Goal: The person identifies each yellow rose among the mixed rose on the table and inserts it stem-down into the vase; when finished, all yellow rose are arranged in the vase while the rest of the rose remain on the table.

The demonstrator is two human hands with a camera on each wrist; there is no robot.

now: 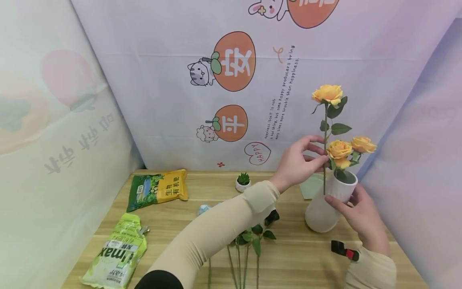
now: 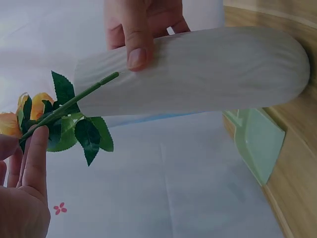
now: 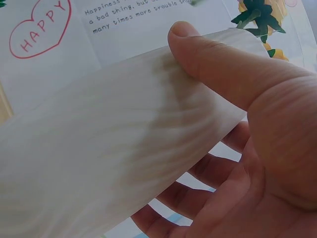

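Presently, left hand (image 1: 298,163) pinches a yellow rose (image 1: 327,94) by its stem, beside the vase (image 1: 325,214); right hand (image 1: 369,220) grips the vase. Two similar roses (image 1: 340,149) stand inside it; stem-vase contact is unclear.

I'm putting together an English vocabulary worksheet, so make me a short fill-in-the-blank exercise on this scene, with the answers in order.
The left hand pinches a yellow-orange rose by its long, thin green ____.
The tall white vase is gripped by the person's ____.
A small green succulent sits in a round ____ pot.
Inside the red heart outline, the printed word is ____.
Missing words: stem; right hand; white; HAPPY.
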